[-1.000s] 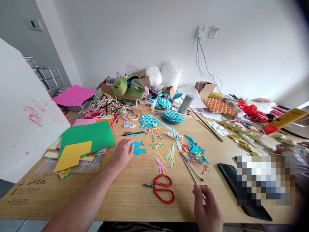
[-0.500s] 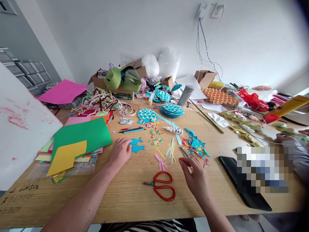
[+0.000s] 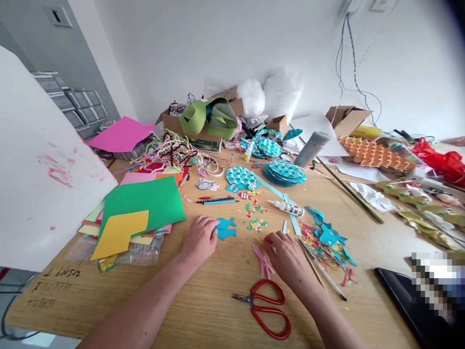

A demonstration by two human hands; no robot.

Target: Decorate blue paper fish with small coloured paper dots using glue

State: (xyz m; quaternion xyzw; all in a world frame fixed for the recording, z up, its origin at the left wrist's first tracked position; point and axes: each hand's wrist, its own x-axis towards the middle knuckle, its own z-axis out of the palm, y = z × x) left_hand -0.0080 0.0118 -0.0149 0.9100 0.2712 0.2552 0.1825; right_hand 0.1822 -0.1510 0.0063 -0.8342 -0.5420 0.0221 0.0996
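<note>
My left hand [image 3: 198, 239] rests palm down on the wooden table [image 3: 203, 310], its fingertips touching two blue paper fish [image 3: 225, 228]; nothing is gripped. My right hand [image 3: 286, 257] lies over a scatter of thin coloured paper strips [image 3: 264, 258], fingers bent down onto them, whether it holds one is hidden. Red-handled scissors [image 3: 267, 306] lie just in front of that hand. A thin wooden stick and a brush [image 3: 321, 271] lie to its right.
A stack of coloured paper sheets [image 3: 140, 213] sits at the left beside a white board [image 3: 39, 169]. A glue bottle [image 3: 288, 208], blue scaled paper discs [image 3: 285, 172], paper scraps [image 3: 327, 240], pens [image 3: 218, 199], boxes and a grey flask [image 3: 311, 149] crowd the far side. A dark tablet [image 3: 410, 300] lies at the right.
My right hand moved from the table's near edge forward and left onto the paper strips. The view shifted, so everything sits further right. My left hand stayed by the blue fish.
</note>
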